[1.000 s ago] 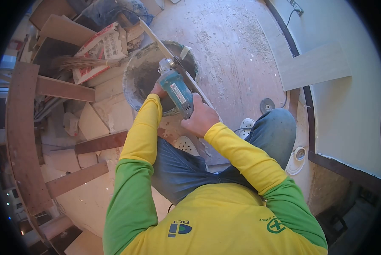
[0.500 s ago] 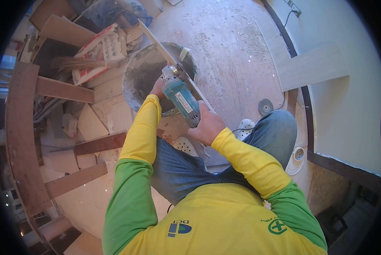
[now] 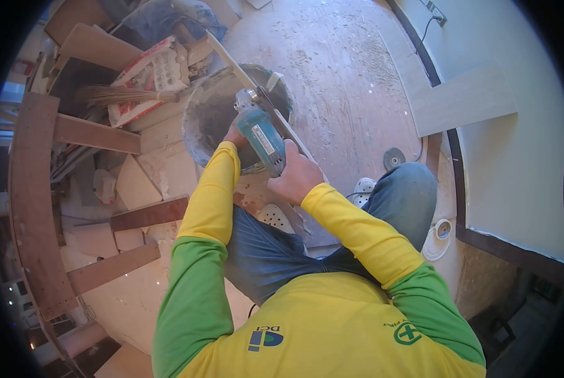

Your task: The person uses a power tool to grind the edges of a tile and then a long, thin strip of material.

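My right hand [image 3: 297,171] is wrapped around the rear of a teal angle grinder [image 3: 261,133]. The grinder's disc [image 3: 266,101] lies against a long, narrow pale strip [image 3: 231,62], perhaps tile, slanting over the bucket [image 3: 201,120]. My left hand [image 3: 234,136] is beside the grinder's front body, on its left. Its fingers are hidden behind the tool, so their grip on the strip or the grinder cannot be made out. The bucket's inside is crusted with grey residue.
A loose grinding disc [image 3: 393,158] lies on the dusty floor by my right knee. A roll of white tape or cord [image 3: 441,230] is further right. At left are a straw broom [image 3: 127,96], a torn bag [image 3: 168,69] and wooden boards [image 3: 39,208]. Pale planks [image 3: 464,101] lean by the wall.
The grinder and my right hand have shifted slightly up and to the left along the strip. My left hand has hardly moved.
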### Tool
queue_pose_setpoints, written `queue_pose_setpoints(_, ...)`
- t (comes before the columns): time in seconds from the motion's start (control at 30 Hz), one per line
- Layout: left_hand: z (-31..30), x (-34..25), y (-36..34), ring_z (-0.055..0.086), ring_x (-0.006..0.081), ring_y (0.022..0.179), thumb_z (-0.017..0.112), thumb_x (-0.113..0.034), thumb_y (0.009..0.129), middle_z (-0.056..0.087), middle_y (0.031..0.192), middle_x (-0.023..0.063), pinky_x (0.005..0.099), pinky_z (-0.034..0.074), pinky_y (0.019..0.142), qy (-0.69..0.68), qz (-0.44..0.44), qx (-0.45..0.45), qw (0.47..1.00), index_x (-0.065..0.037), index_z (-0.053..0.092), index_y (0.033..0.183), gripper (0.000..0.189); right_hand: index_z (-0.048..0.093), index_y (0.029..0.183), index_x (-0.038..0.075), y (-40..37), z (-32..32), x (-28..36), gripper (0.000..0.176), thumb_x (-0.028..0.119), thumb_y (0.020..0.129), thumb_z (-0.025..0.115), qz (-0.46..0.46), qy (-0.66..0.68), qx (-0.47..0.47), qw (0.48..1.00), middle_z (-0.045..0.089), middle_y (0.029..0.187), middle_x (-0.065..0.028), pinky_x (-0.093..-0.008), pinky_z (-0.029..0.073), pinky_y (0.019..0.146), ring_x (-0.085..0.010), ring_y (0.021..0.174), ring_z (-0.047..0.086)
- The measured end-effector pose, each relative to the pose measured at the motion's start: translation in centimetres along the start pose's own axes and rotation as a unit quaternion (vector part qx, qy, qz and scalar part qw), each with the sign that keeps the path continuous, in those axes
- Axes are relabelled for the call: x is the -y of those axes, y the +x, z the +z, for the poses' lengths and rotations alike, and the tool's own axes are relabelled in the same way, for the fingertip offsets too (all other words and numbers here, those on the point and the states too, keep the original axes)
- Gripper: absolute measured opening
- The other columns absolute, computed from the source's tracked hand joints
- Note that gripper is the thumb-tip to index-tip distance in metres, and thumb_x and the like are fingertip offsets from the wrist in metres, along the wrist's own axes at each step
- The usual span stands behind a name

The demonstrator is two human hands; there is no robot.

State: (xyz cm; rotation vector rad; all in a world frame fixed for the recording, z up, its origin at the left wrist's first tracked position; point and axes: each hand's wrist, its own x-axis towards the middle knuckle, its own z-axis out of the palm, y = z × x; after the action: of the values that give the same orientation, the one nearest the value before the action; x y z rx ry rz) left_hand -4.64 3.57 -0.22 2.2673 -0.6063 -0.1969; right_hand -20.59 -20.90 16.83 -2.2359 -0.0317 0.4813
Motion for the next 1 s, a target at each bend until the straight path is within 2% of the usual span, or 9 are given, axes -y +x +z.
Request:
queue_pose_setpoints(0.3,-0.6,-1.2,-0.1,0.066,0.0220,0.111,0.066,-0.014,0.097,0.070,0.120,0.0082,0.0360,0.051,0.101,-0.123,-0.048,0.040,0.990,-0.010,0.070,0.120,0.024,0.035,0.144,-0.003,-0.6,0.0,-0.8,0.086,0.029,0.074,0.073,-0.008,-0.016,0.002,1.000,0.068,0.108,-0.0329,-0.0523,0.054,0.092,-0.0496,0.102,0.067)
queue_pose_setpoints(0.43,-1.5,-4.3,-0.5,0.064,0.0204,0.109,0.064,-0.014,0.098,0.069,0.119,0.0078,0.0349,0.051,0.100,-0.092,-0.084,0.025,0.992,-0.009,0.068,0.121,0.024,0.036,0.141,-0.003,-1.4,-1.3,-0.5,0.083,0.027,0.073,0.073,-0.007,-0.004,0.033,0.999,0.068,0.106,-0.0328,-0.0517,0.053,0.093,-0.0492,0.103,0.066)
queue_pose_setpoints(0.5,-1.8,-5.9,-0.5,0.062,0.0191,0.107,0.064,-0.016,0.100,0.068,0.121,0.0064,0.0332,0.050,0.100,-0.151,-0.072,0.017,0.986,-0.009,0.065,0.125,0.027,0.037,0.139,-0.002,-1.9,-1.7,-0.4,0.081,0.027,0.073,0.073,-0.004,-0.003,0.036,0.999,0.068,0.105,-0.0330,-0.0521,0.053,0.093,-0.0495,0.103,0.066)
queue_pose_setpoints(0.6,-1.7,-5.6,-0.8,0.061,0.0182,0.106,0.062,-0.017,0.101,0.066,0.121,0.0043,0.0326,0.049,0.101,-0.009,0.005,0.018,1.000,-0.009,0.060,0.131,0.031,0.038,0.137,-0.001,-2.4,-2.0,-0.6,0.078,0.027,0.073,0.074,0.005,-0.002,0.042,0.999,0.068,0.105,-0.0333,-0.0525,0.053,0.093,-0.0499,0.102,0.066)
queue_pose_setpoints(0.73,-2.5,-6.9,-0.5,0.060,0.0195,0.109,0.063,-0.018,0.101,0.065,0.123,0.0040,0.0323,0.047,0.105,-0.031,-0.017,0.084,0.996,-0.008,0.057,0.135,0.036,0.038,0.138,0.000,-2.7,-2.4,-0.8,0.079,0.027,0.074,0.074,0.011,-0.006,0.052,0.999,0.068,0.106,-0.0330,-0.0527,0.053,0.093,-0.0500,0.102,0.066)
queue_pose_setpoints(0.8,-2.0,-6.6,-0.3,0.058,0.0207,0.115,0.064,-0.018,0.099,0.064,0.126,0.0053,0.0328,0.043,0.109,-0.208,-0.104,0.052,0.971,-0.005,0.051,0.142,0.046,0.037,0.139,-0.001,-2.7,-2.2,-1.0,0.080,0.028,0.074,0.075,0.009,-0.008,0.054,0.998,0.068,0.107,-0.0329,-0.0527,0.053,0.093,-0.0499,0.103,0.067)
queue_pose_setpoints(0.9,-0.4,-4.5,0.3,0.056,0.0212,0.120,0.066,-0.018,0.098,0.062,0.131,0.0066,0.0326,0.040,0.113,-0.262,-0.069,0.006,0.963,-0.004,0.035,0.155,0.066,0.037,0.140,-0.001,-3.0,-1.9,-1.3,0.081,0.029,0.075,0.075,0.004,-0.009,0.044,0.999,0.068,0.107,-0.0328,-0.0528,0.053,0.094,-0.0499,0.103,0.067)
queue_pose_setpoints(0.93,-0.5,-4.9,0.4,0.056,0.0212,0.120,0.066,-0.018,0.098,0.062,0.131,0.0066,0.0326,0.040,0.113,-0.262,-0.069,0.006,0.963,-0.004,0.035,0.155,0.066,0.037,0.141,-0.001,-3.1,-1.7,-1.4,0.081,0.029,0.075,0.075,-0.001,-0.008,0.034,0.999,0.068,0.107,-0.0329,-0.0528,0.053,0.094,-0.0499,0.103,0.066)
queue_pose_setpoints(1.0,-1.5,-6.6,0.5,0.055,0.0207,0.123,0.066,-0.017,0.098,0.059,0.135,0.0066,0.0322,0.038,0.115,-0.146,-0.063,0.052,0.986,-0.004,0.015,0.163,0.083,0.037,0.141,-0.001,-3.1,-1.5,-1.8,0.081,0.029,0.075,0.075,-0.004,-0.008,0.032,0.999,0.068,0.107,-0.0330,-0.0528,0.053,0.094,-0.0500,0.103,0.066)
